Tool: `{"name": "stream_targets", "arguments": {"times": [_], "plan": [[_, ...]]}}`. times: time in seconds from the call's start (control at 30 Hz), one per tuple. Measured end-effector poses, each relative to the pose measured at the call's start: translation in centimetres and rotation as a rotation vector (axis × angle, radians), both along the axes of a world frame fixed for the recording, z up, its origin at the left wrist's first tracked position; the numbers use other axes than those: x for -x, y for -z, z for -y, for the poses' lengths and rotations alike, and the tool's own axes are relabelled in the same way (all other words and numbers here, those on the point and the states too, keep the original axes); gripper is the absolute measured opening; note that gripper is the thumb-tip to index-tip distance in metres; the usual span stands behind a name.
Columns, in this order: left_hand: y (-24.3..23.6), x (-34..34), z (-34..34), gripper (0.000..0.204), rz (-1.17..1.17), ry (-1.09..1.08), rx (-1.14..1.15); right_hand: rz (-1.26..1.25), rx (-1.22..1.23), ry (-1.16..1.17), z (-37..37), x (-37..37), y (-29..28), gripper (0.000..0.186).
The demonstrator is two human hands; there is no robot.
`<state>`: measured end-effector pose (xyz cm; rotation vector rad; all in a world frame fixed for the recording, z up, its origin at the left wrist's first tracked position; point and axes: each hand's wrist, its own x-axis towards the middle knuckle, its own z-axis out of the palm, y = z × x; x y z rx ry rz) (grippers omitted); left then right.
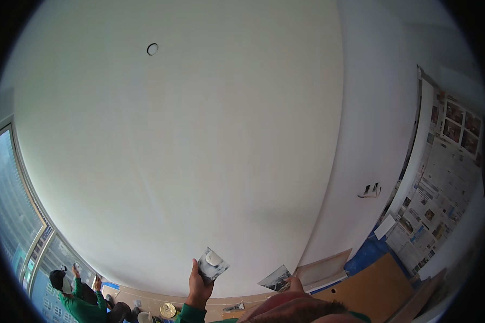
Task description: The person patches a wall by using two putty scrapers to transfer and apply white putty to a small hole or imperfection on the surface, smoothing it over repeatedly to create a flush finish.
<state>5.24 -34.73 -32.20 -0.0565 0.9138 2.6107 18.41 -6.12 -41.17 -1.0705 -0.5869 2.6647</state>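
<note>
My left hand (199, 286) grips a flat metal putty knife (209, 271) by its lower end, with the blade tilted up. A lump of white putty (213, 259) sits on that blade. Lower and to the right, my right hand (295, 283) holds a second putty knife (275, 280), its smeared grey blade pointing left. Most of this hand's fingers are hidden. Both blades appear in front of a broad pale plastered surface (188, 156); whether either touches it, I cannot tell.
At lower left a co-worker (86, 304) in green crouches near a window (16, 188). A round tin (167, 310) stands below. Newspaper (431, 194) covers a panel at right, above a brown board (369, 290) and blue sheeting (365, 255). A wall opening (369, 190) shows wires.
</note>
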Motion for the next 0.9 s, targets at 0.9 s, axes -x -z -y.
{"name": "stream_targets", "arguments": {"times": [0.9], "plan": [[1.7, -0.4, -0.5, 0.060, -0.093, -0.134, -0.007, -0.402, 0.063, -0.181, -4.1, 3.4, 2.9, 0.056]]}}
